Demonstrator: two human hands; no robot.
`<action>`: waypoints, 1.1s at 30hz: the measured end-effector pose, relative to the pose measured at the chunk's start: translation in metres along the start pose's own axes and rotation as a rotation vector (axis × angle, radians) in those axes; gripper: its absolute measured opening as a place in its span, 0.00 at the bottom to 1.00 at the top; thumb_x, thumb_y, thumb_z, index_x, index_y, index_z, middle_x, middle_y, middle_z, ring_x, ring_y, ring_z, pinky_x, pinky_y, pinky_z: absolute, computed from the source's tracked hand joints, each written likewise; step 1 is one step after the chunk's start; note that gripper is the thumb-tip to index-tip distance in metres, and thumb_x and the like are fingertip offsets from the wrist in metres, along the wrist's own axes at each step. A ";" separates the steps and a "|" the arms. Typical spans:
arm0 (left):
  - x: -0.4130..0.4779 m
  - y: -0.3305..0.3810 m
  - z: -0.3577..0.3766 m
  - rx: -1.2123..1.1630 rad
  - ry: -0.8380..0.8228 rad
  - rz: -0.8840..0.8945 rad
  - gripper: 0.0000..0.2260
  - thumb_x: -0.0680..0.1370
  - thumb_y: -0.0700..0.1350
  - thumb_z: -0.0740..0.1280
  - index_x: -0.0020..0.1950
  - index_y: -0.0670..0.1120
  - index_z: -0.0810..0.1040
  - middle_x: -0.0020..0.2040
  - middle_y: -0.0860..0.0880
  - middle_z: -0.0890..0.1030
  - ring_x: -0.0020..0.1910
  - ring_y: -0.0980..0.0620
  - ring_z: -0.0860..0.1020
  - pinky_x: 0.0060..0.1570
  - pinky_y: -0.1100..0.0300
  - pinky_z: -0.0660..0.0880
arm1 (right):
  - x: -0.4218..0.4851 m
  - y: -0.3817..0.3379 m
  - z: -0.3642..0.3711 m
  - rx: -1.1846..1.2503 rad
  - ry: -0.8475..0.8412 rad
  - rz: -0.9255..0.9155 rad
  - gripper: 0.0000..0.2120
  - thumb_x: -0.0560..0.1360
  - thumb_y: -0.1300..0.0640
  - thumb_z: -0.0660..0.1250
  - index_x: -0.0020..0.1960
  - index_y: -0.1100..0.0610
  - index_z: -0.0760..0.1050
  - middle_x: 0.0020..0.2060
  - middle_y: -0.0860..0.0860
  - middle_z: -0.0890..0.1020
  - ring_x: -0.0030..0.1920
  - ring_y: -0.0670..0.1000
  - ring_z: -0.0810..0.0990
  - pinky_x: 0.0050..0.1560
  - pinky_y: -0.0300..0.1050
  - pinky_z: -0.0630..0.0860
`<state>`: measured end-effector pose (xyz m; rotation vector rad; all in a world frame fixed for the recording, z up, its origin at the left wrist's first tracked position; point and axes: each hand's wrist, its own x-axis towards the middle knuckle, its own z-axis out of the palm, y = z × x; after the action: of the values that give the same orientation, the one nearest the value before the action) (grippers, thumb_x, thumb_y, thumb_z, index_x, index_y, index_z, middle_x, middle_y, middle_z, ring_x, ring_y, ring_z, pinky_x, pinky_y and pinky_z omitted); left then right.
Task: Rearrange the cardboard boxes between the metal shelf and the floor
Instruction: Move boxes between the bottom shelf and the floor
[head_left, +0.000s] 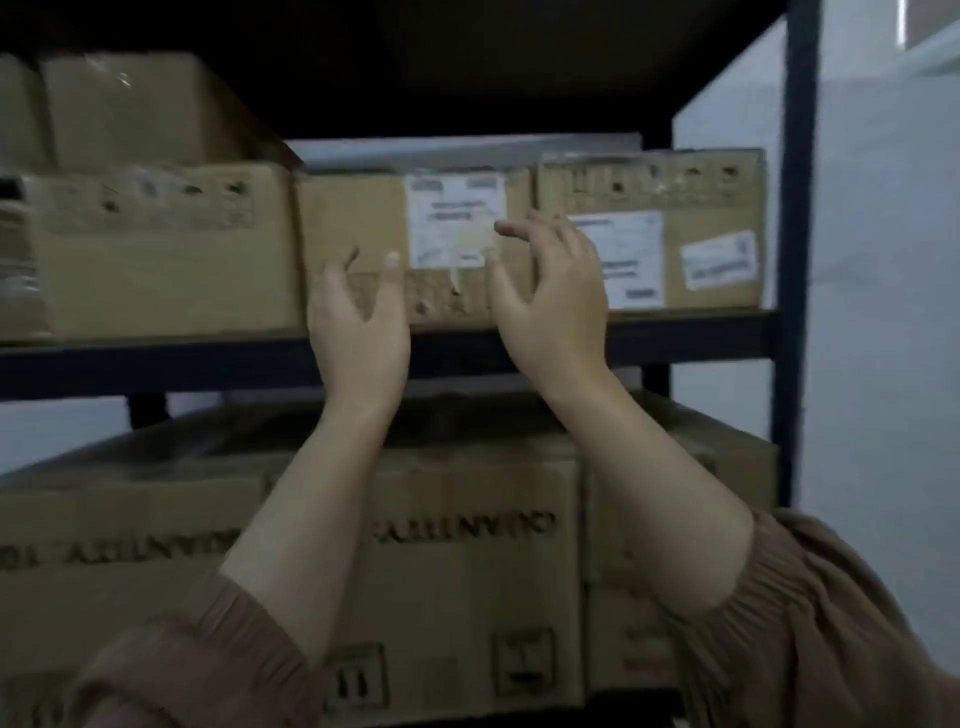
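A narrow cardboard box (358, 218) with a white label stands in the middle of the dark metal shelf (691, 338), squeezed between two other boxes. Both my hands are raised in front of its face. My left hand (358, 312) is spread with relaxed fingers over the box's lower left part. My right hand (550, 296) hovers over its right edge, fingers loosely bent, holding nothing. I cannot tell whether either hand touches the box.
A wider box (156, 249) sits to the left with another box (140, 109) stacked on it. A labelled box (654, 228) stands to the right by the shelf post (797, 249). Large printed boxes (467, 545) fill the level below.
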<state>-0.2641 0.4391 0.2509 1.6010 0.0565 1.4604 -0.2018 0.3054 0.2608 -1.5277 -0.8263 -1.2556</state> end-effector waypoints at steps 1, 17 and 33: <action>-0.027 0.003 0.016 0.007 -0.001 0.001 0.21 0.81 0.59 0.61 0.71 0.52 0.70 0.66 0.55 0.73 0.67 0.55 0.70 0.68 0.53 0.69 | -0.016 0.012 -0.021 -0.021 0.016 0.026 0.15 0.79 0.51 0.64 0.63 0.52 0.78 0.66 0.50 0.76 0.72 0.51 0.67 0.71 0.48 0.64; -0.453 -0.010 0.213 -0.046 -0.535 -0.515 0.03 0.82 0.48 0.63 0.53 0.49 0.74 0.45 0.58 0.77 0.42 0.64 0.75 0.39 0.74 0.68 | -0.281 0.203 -0.353 -0.452 -0.188 0.647 0.15 0.75 0.53 0.63 0.60 0.52 0.79 0.56 0.51 0.78 0.59 0.52 0.76 0.62 0.53 0.72; -0.556 -0.127 0.417 0.204 -0.775 -0.871 0.10 0.83 0.51 0.59 0.50 0.45 0.73 0.41 0.55 0.74 0.43 0.51 0.74 0.44 0.59 0.69 | -0.351 0.437 -0.419 -0.623 -0.457 1.023 0.13 0.76 0.57 0.66 0.59 0.53 0.79 0.56 0.54 0.79 0.57 0.56 0.77 0.59 0.52 0.73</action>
<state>-0.0248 -0.0596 -0.1893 1.8586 0.4055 0.1437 -0.0198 -0.2038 -0.1834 -2.3336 0.1913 -0.3808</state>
